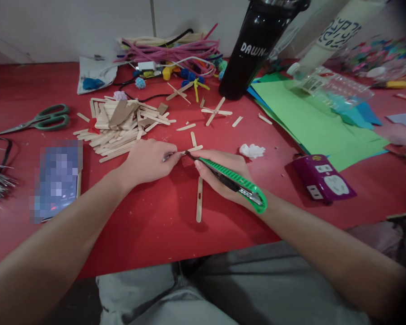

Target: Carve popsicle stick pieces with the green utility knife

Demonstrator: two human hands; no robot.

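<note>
In my right hand [223, 169] is a green utility knife [233, 176], held like a pen with its tip pointing left. The tip meets a small wooden craft stick [193, 148] near the middle of the table. My left hand [152, 160] pinches the left end of that stick, its fingertips close to the knife tip. Another craft stick with a slot cut in it [199, 203] lies just below my right hand. Above both hands, two craft sticks form a cross [217, 111].
On the red table [131, 239] lie a pile of craft sticks [115, 126], green-handled scissors [50, 119], a phone [59, 180], a crumpled white tissue [252, 150], a purple box [323, 180] and green paper sheets [311, 113]. A black bottle [250, 49] stands at the back.
</note>
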